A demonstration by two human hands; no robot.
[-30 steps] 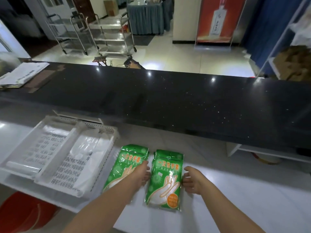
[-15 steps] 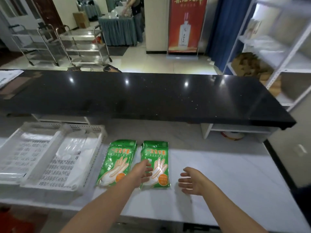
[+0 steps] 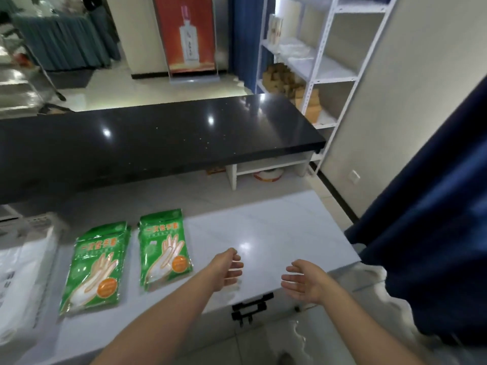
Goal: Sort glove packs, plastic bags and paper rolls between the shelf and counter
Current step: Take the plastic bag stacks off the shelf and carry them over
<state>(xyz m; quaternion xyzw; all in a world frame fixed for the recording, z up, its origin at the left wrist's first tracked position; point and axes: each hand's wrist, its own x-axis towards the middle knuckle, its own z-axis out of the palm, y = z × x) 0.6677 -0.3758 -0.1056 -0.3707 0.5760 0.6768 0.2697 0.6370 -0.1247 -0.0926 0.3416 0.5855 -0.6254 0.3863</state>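
Both hands are held empty over the white counter (image 3: 263,227), with two green glove packs laid to their left.

The left hand (image 3: 229,270) and the right hand (image 3: 303,281) are kept apart, palms turned towards each other and fingers loosely spread; nothing is gripped by either. The nearer glove pack (image 3: 164,248) is seen flat on the counter just left of the left hand, and the farther glove pack (image 3: 96,267) lies beside it, further left, without touching it. Clear plastic bags (image 3: 21,275) are found beyond that, at the far left. A black countertop (image 3: 158,138) runs ahead of the hands, and the white shelf (image 3: 326,61) stands ahead and to the right of the right hand.
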